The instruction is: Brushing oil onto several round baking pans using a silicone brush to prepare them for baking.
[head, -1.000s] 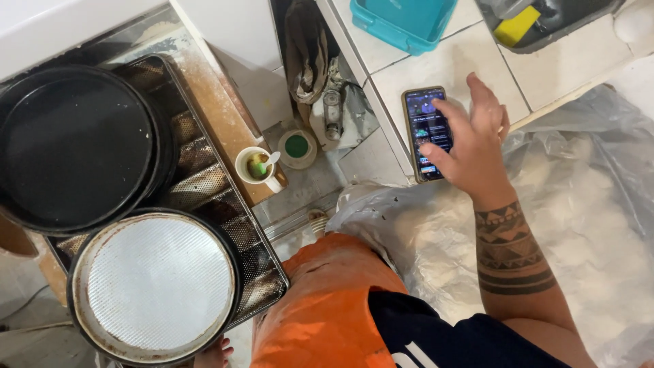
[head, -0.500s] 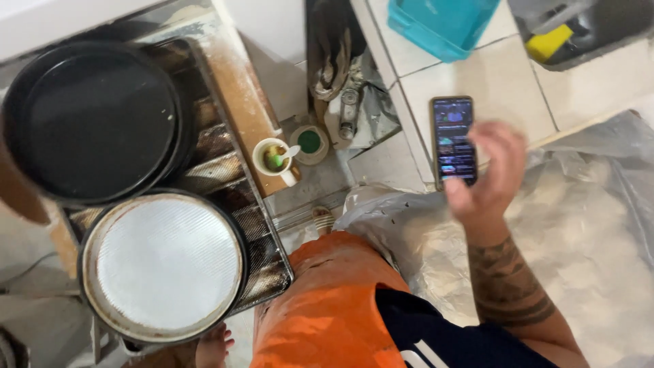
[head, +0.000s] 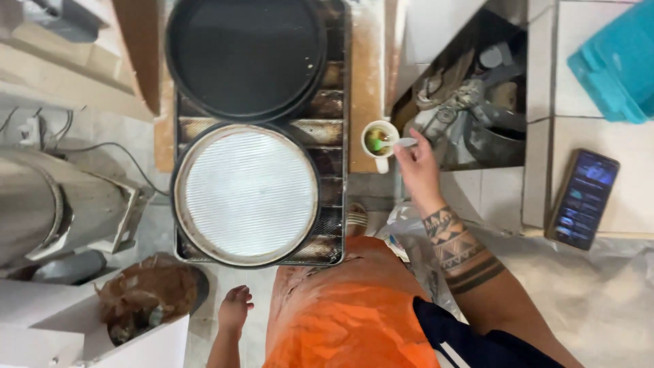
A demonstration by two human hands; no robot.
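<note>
the right hand [head: 417, 165] pinches a white spoon [head: 402, 142] between closed fingers, its tip in a small white cup [head: 378, 140]. a phone [head: 584, 198] lies on the tiled tabletop [head: 630, 163]. the left hand [head: 234, 308] hangs loosely open, holding nothing.

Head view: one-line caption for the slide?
Right hand grips a white spoon in a small cup beside stacked round pans.

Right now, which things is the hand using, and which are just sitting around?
In use:
right hand
white spoon handle
small white cup

Just lying about:
phone
dark round pan
pale mesh pan
teal box
</note>
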